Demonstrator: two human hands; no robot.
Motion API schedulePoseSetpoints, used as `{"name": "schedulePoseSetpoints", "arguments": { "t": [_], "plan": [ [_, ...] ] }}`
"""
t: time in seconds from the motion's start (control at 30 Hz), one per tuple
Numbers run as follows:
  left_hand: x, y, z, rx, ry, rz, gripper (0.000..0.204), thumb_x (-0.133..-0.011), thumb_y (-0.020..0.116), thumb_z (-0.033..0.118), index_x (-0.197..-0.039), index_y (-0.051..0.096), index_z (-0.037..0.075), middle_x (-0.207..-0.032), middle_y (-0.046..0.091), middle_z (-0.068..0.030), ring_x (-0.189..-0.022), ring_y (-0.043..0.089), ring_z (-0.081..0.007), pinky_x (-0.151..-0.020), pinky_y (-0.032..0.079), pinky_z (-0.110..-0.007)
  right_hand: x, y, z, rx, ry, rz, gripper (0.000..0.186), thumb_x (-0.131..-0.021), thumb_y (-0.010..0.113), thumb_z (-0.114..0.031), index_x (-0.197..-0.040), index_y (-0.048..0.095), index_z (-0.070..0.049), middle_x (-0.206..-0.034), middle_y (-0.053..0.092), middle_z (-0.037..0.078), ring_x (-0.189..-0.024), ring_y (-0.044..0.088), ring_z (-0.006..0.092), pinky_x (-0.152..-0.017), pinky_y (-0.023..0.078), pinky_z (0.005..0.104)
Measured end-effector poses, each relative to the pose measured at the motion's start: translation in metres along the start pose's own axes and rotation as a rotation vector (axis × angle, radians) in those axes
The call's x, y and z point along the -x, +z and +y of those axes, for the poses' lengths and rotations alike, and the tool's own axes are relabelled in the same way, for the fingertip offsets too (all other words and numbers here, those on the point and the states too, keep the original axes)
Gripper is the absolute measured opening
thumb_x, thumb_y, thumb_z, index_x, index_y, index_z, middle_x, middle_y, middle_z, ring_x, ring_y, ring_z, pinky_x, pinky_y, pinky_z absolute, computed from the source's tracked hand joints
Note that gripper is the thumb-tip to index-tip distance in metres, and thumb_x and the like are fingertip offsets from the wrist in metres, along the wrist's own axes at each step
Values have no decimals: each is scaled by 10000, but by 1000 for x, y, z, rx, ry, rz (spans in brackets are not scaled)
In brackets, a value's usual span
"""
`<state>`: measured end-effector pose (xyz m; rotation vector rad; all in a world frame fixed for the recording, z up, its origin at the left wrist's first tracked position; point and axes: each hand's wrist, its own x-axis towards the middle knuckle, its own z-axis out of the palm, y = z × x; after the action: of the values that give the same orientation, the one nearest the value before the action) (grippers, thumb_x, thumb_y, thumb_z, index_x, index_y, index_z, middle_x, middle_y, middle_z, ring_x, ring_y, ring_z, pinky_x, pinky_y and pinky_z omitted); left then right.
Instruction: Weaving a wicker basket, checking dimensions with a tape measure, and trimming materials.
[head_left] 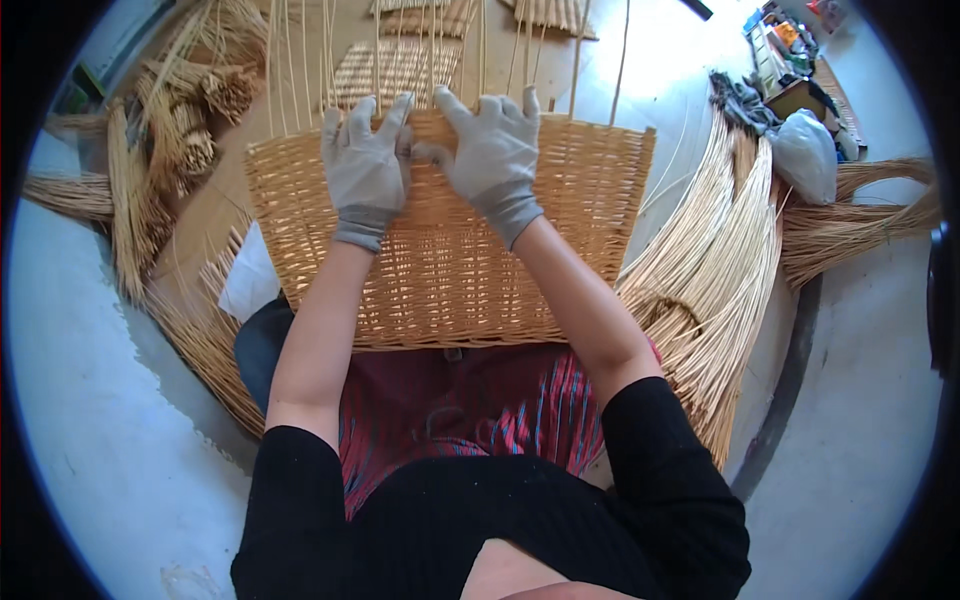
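A tan woven wicker panel [470, 265] leans in front of my lap, wider at its top than at its bottom. Thin upright rods [482, 60] rise from its upper edge. My left hand [367, 165], in a pale glove with a grey cuff, grips that edge left of the middle, fingers at the rim and thumb on the near face. Just to its right, my right hand [492, 150], gloved alike, holds the same edge with its fingers somewhat spread. Both thumbs face each other and look slightly blurred. What lies behind the rim under the fingertips is hidden.
Bundles of long pale wicker strands [715, 290] lie at the right, with darker bundles [850, 235] beyond. More bundles [165, 150] are piled at the far left. Smaller woven pieces [390, 72] lie on the board ahead. A white plastic bag [804, 155] sits at the right.
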<state>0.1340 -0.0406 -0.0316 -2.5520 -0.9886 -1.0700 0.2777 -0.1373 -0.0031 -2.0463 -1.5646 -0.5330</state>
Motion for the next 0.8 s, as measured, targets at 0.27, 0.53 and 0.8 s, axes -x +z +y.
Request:
{"name": "schedulePoseSetpoints", "arguments": {
  "t": [0.27, 0.53, 0.8],
  "plan": [
    [1, -7, -2, 23, 32, 116, 269, -962, 584, 288, -1183, 711, 201, -1100, 599, -73, -1057, 553, -281, -974, 391, -427, 4, 9, 0, -60, 30, -4, 399, -819, 702, -551, -1061, 698, -233, -924, 606, 138, -1051, 581, 336, -1151, 200, 619],
    [9, -35, -50, -191, -75, 48, 395, -987, 547, 364, -1374, 590, 298, -1313, 598, -57, -1277, 500, -336, -1134, 309, -526, 34, -44, 75, 359, 154, 123, 721, -914, 452, -718, -1433, 524, -222, -1544, 392, 159, -1444, 316, 395, -1219, 139, 544],
    [12, -8, -57, -112, 53, 178, 266, -953, 611, 290, -1187, 693, 192, -1068, 628, -45, -1107, 557, -234, -986, 375, -434, 32, -24, 92, 281, 102, 133, 572, -841, 581, -716, -1246, 674, -324, -1243, 619, 96, -1329, 410, 436, -1174, 168, 596]
  ]
}}
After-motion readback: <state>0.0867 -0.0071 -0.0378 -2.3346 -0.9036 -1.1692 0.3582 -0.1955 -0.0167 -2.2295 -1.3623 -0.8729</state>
